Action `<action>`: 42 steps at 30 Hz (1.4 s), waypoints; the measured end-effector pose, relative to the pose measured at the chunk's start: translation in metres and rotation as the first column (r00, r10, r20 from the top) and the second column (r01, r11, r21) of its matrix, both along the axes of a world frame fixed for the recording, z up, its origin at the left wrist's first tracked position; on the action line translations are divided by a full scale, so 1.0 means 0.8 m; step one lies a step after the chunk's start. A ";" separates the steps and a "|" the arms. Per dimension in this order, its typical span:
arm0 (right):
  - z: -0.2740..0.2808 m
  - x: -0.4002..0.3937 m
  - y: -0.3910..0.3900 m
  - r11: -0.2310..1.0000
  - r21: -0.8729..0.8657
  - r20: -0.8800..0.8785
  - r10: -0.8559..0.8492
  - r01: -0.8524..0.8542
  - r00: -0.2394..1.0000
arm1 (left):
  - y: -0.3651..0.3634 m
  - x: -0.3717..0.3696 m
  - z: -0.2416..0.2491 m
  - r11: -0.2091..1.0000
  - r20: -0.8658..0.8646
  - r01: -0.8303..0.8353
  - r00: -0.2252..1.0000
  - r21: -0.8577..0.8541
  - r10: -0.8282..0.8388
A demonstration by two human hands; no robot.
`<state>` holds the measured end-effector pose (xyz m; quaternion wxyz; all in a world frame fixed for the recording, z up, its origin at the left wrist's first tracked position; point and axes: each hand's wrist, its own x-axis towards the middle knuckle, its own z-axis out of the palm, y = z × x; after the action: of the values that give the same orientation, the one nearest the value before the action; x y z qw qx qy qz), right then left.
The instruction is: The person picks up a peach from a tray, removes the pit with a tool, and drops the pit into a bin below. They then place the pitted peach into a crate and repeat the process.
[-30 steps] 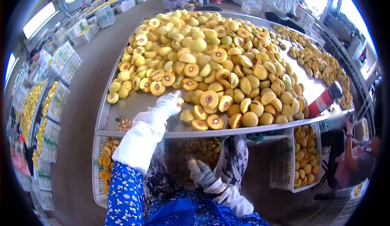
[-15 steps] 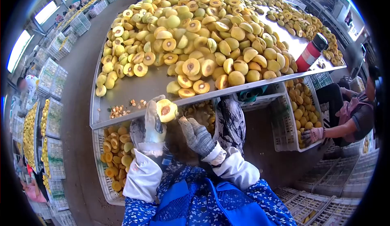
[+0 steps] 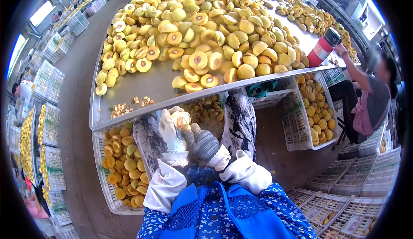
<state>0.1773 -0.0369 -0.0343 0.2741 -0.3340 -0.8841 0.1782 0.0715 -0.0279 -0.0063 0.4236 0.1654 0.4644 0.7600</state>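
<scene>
My left hand, in a pale glove, is closed around a halved yellow peach, its cut face turned up with a reddish-brown centre. My right hand, in a grey knitted glove, is curled with its fingertips against the lower edge of that peach half. What the right fingers pinch, if anything, is hidden. Both hands are above my lap, just below the near edge of the metal table. On the table lies a big heap of peach halves, and small pits lie near its left corner.
A crate of peach halves stands at my left knee, another white crate under the table's right side. A red bottle stands on the table; a seated person reaches toward it. Stacked crates fill the lower right.
My hands have come together closer to my lap, the right fingers now touching the peach half. The person at the right has raised an arm from the crate to the red bottle.
</scene>
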 end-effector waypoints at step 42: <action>-0.047 0.032 0.016 0.841 -0.502 -0.240 0.090 -0.203 0.967 | 0.033 -0.140 0.070 0.981 -0.961 -0.192 -0.269 -0.015 -0.067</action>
<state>0.2026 -0.0239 -0.0717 0.2490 -0.3067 -0.7918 0.4658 -0.0407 -0.0017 0.0496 -0.1412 0.6444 0.6854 0.3082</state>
